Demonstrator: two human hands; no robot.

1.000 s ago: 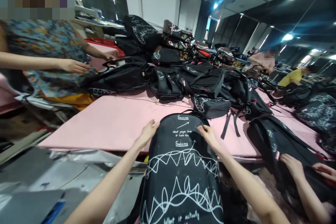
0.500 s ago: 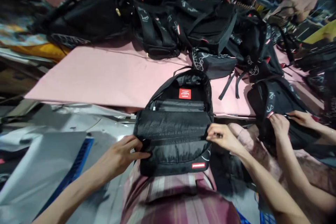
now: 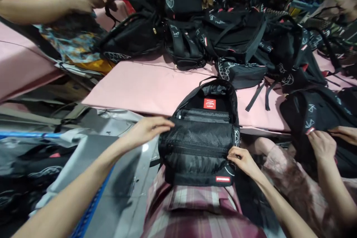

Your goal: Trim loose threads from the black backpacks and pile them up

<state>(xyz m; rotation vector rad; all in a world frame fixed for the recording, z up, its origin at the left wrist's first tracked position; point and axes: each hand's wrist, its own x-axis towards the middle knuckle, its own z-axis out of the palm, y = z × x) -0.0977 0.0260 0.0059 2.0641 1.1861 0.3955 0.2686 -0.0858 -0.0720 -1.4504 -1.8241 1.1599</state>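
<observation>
A black backpack [image 3: 200,137] lies open against my lap at the edge of the pink table [image 3: 145,85], its mesh pocket and a red label showing inside. My left hand [image 3: 147,130] rests on the upper left rim of the opened flap, fingers curled over the edge. My right hand [image 3: 242,160] pinches the flap's lower right corner near a white printed pattern.
A pile of black printed backpacks [image 3: 228,37] covers the far side of the table. A person at the far left [image 3: 75,5] handles a bag strap. Another person's hands [image 3: 323,141] hold a black bag at the right. Grey plastic sheets [image 3: 69,163] lie at my left.
The backpack went from closed with its printed front up to open. My left hand moved from the flap's lower left up to its top edge; my right slid down.
</observation>
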